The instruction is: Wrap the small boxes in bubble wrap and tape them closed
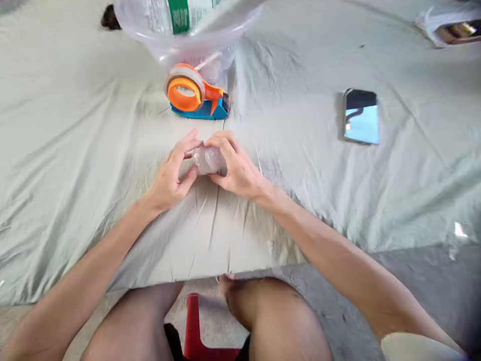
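Observation:
Between my two hands is a small, whitish, translucent bundle that looks wrapped in clear plastic; what is inside I cannot make out. My left hand pinches its left end with thumb and fingertips. On the other end, my right hand curls its fingers over the top with the thumb underneath. Just beyond the hands stands a tape dispenser with a blue base and an orange hub, carrying a roll of tape.
Behind the dispenser sits a clear plastic tub with a green-labelled bottle in it. A phone lies to the right, and a packet at far right. Wrinkled pale cloth covers the table up to its near edge.

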Demonstrator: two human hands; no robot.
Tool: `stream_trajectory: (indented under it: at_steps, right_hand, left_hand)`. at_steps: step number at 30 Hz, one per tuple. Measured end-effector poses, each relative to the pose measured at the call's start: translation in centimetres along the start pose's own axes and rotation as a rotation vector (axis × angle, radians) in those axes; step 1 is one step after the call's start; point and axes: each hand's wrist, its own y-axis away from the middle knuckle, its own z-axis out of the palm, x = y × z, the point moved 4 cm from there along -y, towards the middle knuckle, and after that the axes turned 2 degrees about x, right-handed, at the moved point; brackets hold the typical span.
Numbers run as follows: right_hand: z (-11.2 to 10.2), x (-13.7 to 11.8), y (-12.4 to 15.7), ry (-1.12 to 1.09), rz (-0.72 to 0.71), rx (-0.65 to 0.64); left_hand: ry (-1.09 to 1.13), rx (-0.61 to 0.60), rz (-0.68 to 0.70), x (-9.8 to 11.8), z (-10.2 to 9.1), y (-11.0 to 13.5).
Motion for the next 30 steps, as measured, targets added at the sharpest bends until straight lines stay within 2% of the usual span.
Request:
stream_trajectory:
  at_steps: [4, 7, 11, 14, 16, 18, 24, 30]
  right_hand:
    - [0.3, 0.1, 0.2, 0.072, 0.025, -0.007]
    - [-0.1, -0.2, 0.0, 0.079, 0.033, -0.023]
    - [-1.1, -0.9, -0.4, -0.098, 0.035, -0.023]
    - [-1.6, -1.0, -0.5, -0.248, 0.04, 0.018]
    - [-1.7, -0.9, -0.4, -0.271, 0.051, 0.053]
    - [-1.6, -0.7, -0.4, -0.268, 0.073, 0.083]
    - [-1.5, -0.7, -0.5, -0.268, 0.106, 0.102]
    - [-1.3, -0.9, -0.7, -0.261, 0.062, 0.096]
  left_hand:
    - [0.0, 0.067, 0.001, 1.0, 0.1, 0.0]
    - [0.059, 0.1, -0.072, 1.2, 0.5, 0.1]
    - [0.013, 0.162, -0.106, 1.7, 0.7, 0.3]
    - [-0.155, 0.225, -0.044, 2.3, 0.6, 0.4]
    - [-0.286, 0.269, 0.022, 2.7, 0.5, 0.4]
    - [-0.323, 0.28, 0.066, 2.9, 0.6, 0.4]
    - [-0.226, 0.248, 0.113, 3.6, 1.2, 0.6]
    - [-0.179, 0.349, 0.007, 3.9, 1.1, 1.0]
